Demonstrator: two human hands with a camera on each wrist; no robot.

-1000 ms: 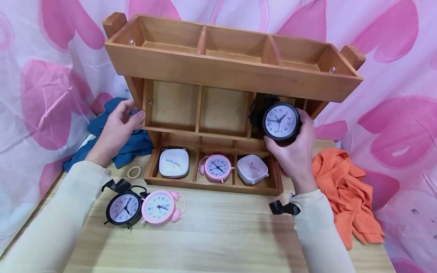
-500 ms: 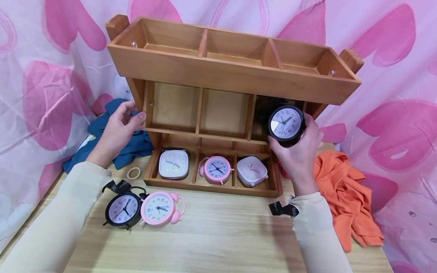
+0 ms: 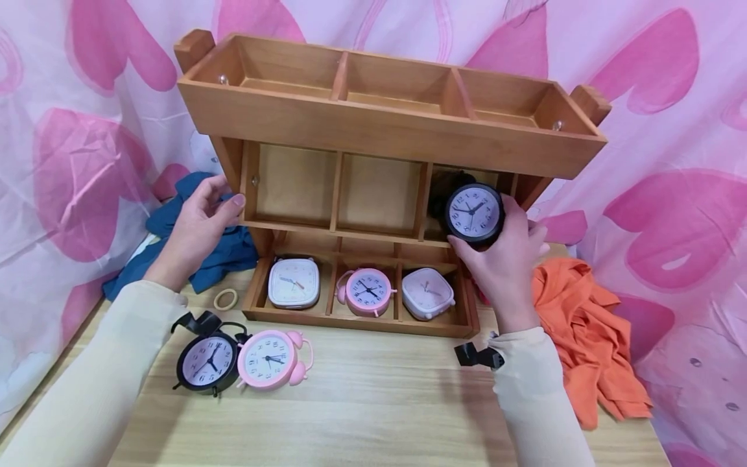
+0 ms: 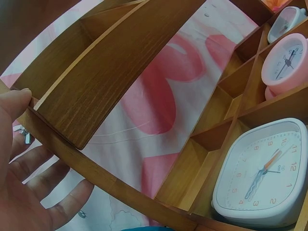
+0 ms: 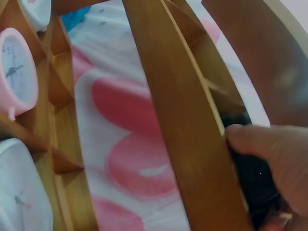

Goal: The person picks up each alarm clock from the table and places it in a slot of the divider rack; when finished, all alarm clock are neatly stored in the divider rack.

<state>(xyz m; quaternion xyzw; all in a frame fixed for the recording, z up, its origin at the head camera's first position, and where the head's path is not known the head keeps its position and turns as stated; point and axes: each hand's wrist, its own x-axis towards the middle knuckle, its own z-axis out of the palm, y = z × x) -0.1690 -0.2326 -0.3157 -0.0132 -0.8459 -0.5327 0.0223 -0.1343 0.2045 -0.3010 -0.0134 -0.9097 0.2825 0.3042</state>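
Note:
My right hand (image 3: 508,263) holds a round black alarm clock (image 3: 475,213), thumb low on its rim and fingers round its right side. That clock is at the right compartment of the middle tier of a wooden shelf (image 3: 385,126). In the right wrist view the thumb lies by the tier's edge and the clock is a dark shape. My left hand (image 3: 201,224) grips the shelf's left side, thumb at the tier's corner, fingers along the outer panel (image 4: 103,180). The bottom tier holds a white clock (image 3: 294,283), a pink clock (image 3: 369,292) and a pale square clock (image 3: 428,293).
On the table (image 3: 350,415), front left, lie a black alarm clock (image 3: 207,362) and a pink twin-bell clock (image 3: 268,359), touching. A small ring (image 3: 225,299) lies behind them. Blue cloth (image 3: 224,256) is at left, orange cloth (image 3: 583,337) at right. A patterned curtain (image 3: 659,227) hangs behind.
The black clock in my right hand tilted and moved slightly right, then back left toward the compartment. My left hand stays on the shelf's side. The whole view shifts slightly.

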